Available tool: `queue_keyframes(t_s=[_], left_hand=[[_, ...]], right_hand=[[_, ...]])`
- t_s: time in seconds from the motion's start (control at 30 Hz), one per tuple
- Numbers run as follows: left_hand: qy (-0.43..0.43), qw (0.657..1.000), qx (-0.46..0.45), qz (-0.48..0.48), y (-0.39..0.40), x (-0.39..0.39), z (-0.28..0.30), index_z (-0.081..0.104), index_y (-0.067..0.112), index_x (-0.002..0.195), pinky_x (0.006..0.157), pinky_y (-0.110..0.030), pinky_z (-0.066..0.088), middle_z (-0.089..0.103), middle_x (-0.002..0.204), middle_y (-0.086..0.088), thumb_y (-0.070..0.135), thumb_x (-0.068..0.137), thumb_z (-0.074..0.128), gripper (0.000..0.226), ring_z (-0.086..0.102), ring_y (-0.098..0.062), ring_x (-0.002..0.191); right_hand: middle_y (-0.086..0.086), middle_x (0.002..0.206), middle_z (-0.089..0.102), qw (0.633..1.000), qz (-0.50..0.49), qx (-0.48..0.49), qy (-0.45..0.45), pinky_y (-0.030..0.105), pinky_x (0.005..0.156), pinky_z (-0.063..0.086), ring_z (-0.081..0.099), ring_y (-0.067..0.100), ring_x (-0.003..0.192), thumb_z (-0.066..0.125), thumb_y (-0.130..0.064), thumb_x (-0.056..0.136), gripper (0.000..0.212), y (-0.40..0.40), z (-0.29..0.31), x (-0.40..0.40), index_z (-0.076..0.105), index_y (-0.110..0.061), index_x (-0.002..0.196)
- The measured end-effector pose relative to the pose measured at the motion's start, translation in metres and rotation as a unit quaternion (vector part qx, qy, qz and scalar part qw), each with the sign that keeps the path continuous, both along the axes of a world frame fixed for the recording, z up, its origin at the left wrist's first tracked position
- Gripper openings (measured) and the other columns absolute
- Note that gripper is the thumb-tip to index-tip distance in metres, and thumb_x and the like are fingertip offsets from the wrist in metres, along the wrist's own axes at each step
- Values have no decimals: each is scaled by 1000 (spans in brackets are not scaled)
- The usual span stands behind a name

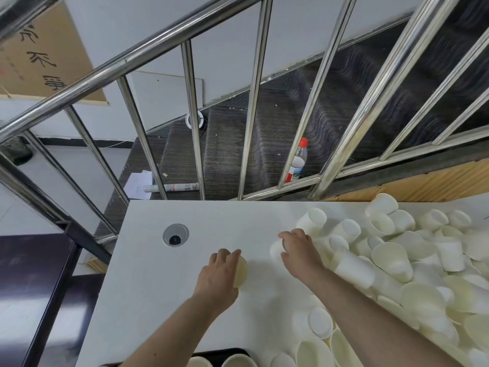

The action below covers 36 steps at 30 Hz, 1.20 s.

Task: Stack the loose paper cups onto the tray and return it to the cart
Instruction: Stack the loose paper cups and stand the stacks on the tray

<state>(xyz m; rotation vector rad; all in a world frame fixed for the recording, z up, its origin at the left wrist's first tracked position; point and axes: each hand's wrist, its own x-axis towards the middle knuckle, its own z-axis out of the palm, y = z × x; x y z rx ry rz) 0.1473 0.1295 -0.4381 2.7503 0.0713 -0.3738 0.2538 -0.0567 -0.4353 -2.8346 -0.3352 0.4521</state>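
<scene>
Reaching across a white desk [185,287], a person works two bare hands at the edge of a heap of loose paper cups [397,260]. The left hand [221,274] curls its fingers over a single paper cup [242,271], which lies on its side with its open mouth turned toward the right, apart from the heap. The right hand [299,250] closes thumb and fingers around a second cup [276,251] at the left fringe of the pile, its base pointing left. Both forearms are bare and stretch in from the near edge.

The heap covers the right half of the desk, from the far edge to the near one; the cups lie tumbled on their sides and upside down, dozens of them, too many and too overlapped to count exactly. At the near edge of the desk, a dark tray [211,352] shows only its far rim, with the tops of two cups [238,361] standing in it, mouths up.

One round grey cable grommet [175,235] sits in the desk to the left of the hands. Beyond the far edge rises a polished steel stair railing [190,120], and behind its bars are dark carpeted steps. One plastic bottle with a red cap [297,161] stands on a step; one rolled paper [172,187] lies on the lowest step, left of the bottle.
</scene>
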Motion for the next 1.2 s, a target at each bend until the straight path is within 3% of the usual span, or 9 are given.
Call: queue_keyframes(t_s=[0.17,0.27,0.37,0.47,0.53,0.67,0.73,0.83,1.2], left_hand=[[-34,998,-37,24,-1,0,1,13,28,148,106,-35,32,26,146,3,52,78,66,92,32,-20,132],[-99,986,-119,56,-7,4,10,12,26,149,110,-32,28,25,149,7,61,76,65,97,30,-14,136],[-152,965,-201,70,-14,9,20,18,24,149,107,-34,36,31,147,8,59,74,69,97,37,-11,132],[-184,949,-245,74,-20,10,29,28,26,146,97,-24,42,39,139,11,49,76,71,85,45,-6,123],[-199,945,-250,73,-22,9,30,33,25,143,89,-15,40,42,134,13,42,77,73,80,47,-4,117],[-209,954,-208,60,-24,8,28,38,26,141,86,-21,44,45,130,11,38,73,74,78,49,-10,113],[-200,962,-178,47,-26,8,26,38,25,142,86,-25,45,46,130,8,38,74,73,78,49,-13,115],[-179,971,-154,27,-30,8,23,36,24,143,87,-28,46,46,131,6,39,75,72,79,48,-17,117],[-27,999,20,18,-19,-1,9,12,25,149,114,-41,19,14,154,-5,49,84,60,85,8,-26,144]], right_hand=[[0,122,54,968,-101,230,-9,33,102,39,50,19,117,55,-20,93,40,9,9,-4,55,-23,132],[-6,105,60,859,-261,424,121,34,75,51,56,15,95,51,-20,93,29,17,22,-8,65,-24,118],[4,100,62,735,-360,509,267,29,57,46,55,22,83,51,-22,90,26,21,31,-12,73,-18,104],[9,93,60,684,-373,534,328,29,51,44,53,21,72,49,-20,88,30,20,34,-18,74,-10,103],[7,92,63,709,-357,519,317,30,55,47,56,22,76,51,-22,90,26,19,36,-23,73,-13,98],[-5,98,70,866,-245,424,101,24,75,47,62,8,92,58,-33,93,19,14,38,-33,72,-21,91],[-11,96,68,897,-162,411,15,13,73,43,60,0,86,63,-32,92,12,10,39,-41,72,-26,88],[-15,100,64,936,-88,340,28,12,68,42,56,0,72,63,-23,90,12,8,33,-45,70,-26,100],[-6,95,63,960,-161,201,107,41,80,57,62,19,88,45,-2,83,28,-7,3,-44,59,-21,98]])
